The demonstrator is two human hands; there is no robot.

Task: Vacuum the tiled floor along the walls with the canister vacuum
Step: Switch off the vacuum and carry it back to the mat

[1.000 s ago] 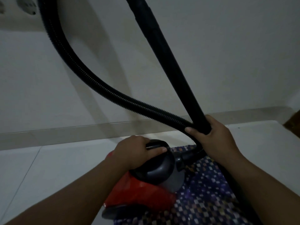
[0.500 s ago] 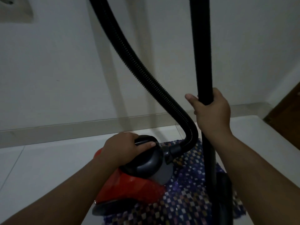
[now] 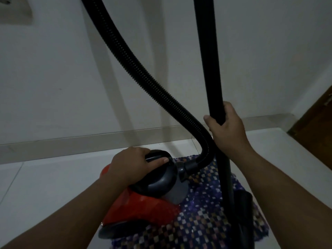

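Note:
A red and grey canister vacuum [image 3: 143, 207] sits low in the middle, partly over a patterned mat. My left hand [image 3: 133, 164] grips the black carry handle on top of the canister. A ribbed black hose [image 3: 143, 74] rises from the canister's front socket and curves up out of the top of the frame. My right hand [image 3: 226, 130] is closed around the straight black wand [image 3: 208, 60], which stands nearly upright. The wand's black floor nozzle [image 3: 243, 207] shows dimly at the lower right, on the mat.
A purple checkered mat [image 3: 203, 223] lies on the white tiled floor [image 3: 45, 191]. A pale skirting strip [image 3: 71, 146] runs along the white wall ahead. A brown wooden door [image 3: 316, 121] stands at the right corner. A wall socket plate [image 3: 16, 13] is at the upper left.
The wand has swung from leaning left to nearly upright, and my right hand has risen with it. The hose now bends more steeply. My left hand stays on the canister handle.

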